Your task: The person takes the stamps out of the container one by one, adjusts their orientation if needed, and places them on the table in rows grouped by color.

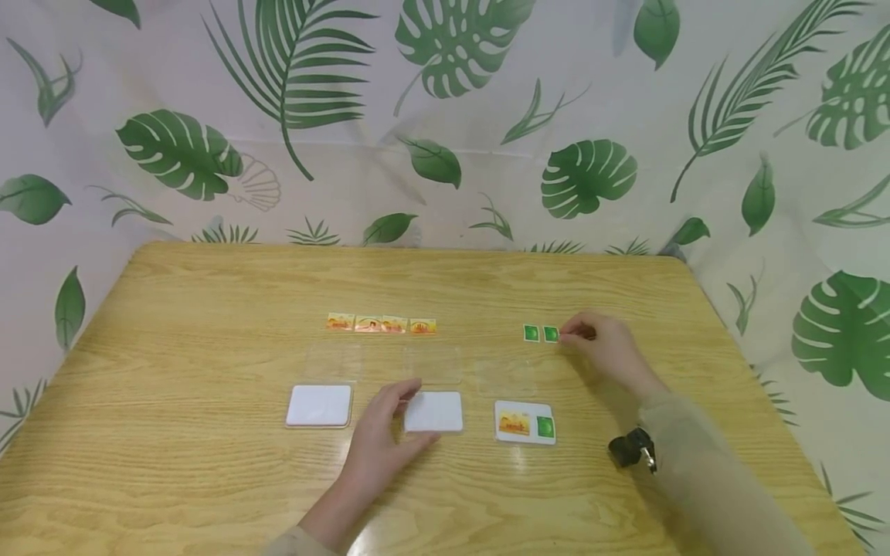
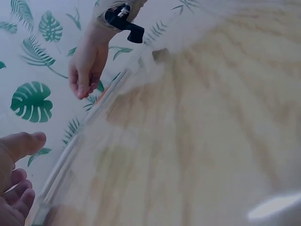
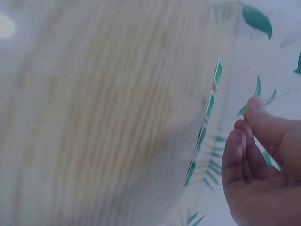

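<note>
My left hand [image 1: 381,434] reaches around the left side of the middle white card [image 1: 434,411], thumb by its near edge and fingers by its far left corner; in the left wrist view the thumb and fingers stand apart. My right hand [image 1: 606,347] hovers beside the small green stamps [image 1: 551,333], its fingertips at the right edge of one. Whether they touch it is unclear. In the right wrist view, several green stamps [image 3: 209,106] lie in a row; some are hidden behind the hand in the head view. Nothing shows between the right fingertips.
Several orange-yellow stamps [image 1: 395,324] lie in a row at the back left. Clear plastic covers [image 1: 431,364] lie before them. A bare white card [image 1: 319,405] lies left; the right-hand card [image 1: 504,438] carries one orange and one green stamp. Leaf-patterned cloth [image 1: 480,185] hangs behind the wooden table [image 1: 208,471].
</note>
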